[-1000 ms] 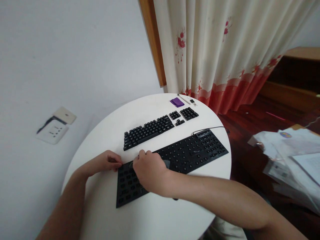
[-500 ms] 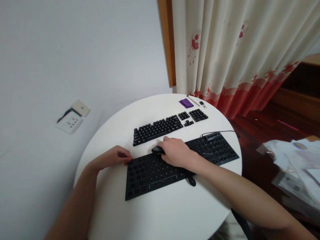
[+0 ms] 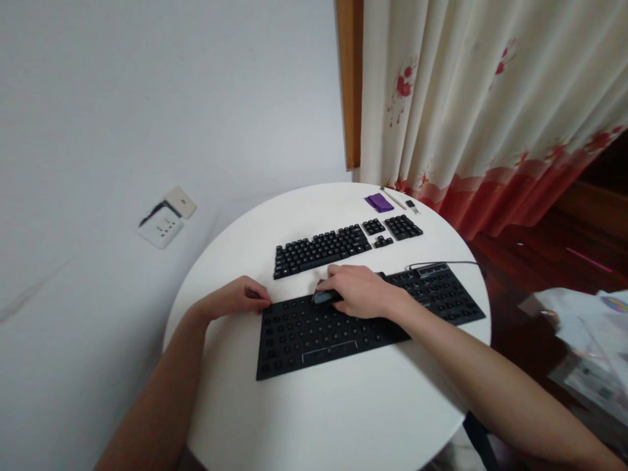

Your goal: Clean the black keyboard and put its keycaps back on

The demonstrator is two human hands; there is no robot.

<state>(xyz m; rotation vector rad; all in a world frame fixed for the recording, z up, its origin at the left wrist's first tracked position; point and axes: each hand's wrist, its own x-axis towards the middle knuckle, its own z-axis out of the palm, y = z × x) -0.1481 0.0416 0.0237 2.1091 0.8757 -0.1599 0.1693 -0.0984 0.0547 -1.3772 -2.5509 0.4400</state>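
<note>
A black keyboard base (image 3: 318, 337) stripped of its keycaps lies across the white round table, its rows of bare switches showing. At its upper left corner my left hand (image 3: 243, 296) is closed, with the fingertips pinching the edge. My right hand (image 3: 360, 291) is wrapped round a black brush (image 3: 326, 296) and rests over the base's upper middle. The brush's head touches the switches near the top edge; its handle is hidden beneath the hand. Behind the base, the removed black keycaps (image 3: 321, 252) are laid out in keyboard order.
Toward the table's far edge lie a folded purple cloth (image 3: 379, 203), a thin pale tool (image 3: 394, 198) and a small black-and-white tool (image 3: 411, 206). A cable (image 3: 441, 263) runs off the right side of the white table (image 3: 314, 418). Plastic bags (image 3: 589, 333) sit at right.
My right hand has turned the brush slightly, and its handle end no longer shows below my forearm. My left hand stays at the corner. The whole view has shifted.
</note>
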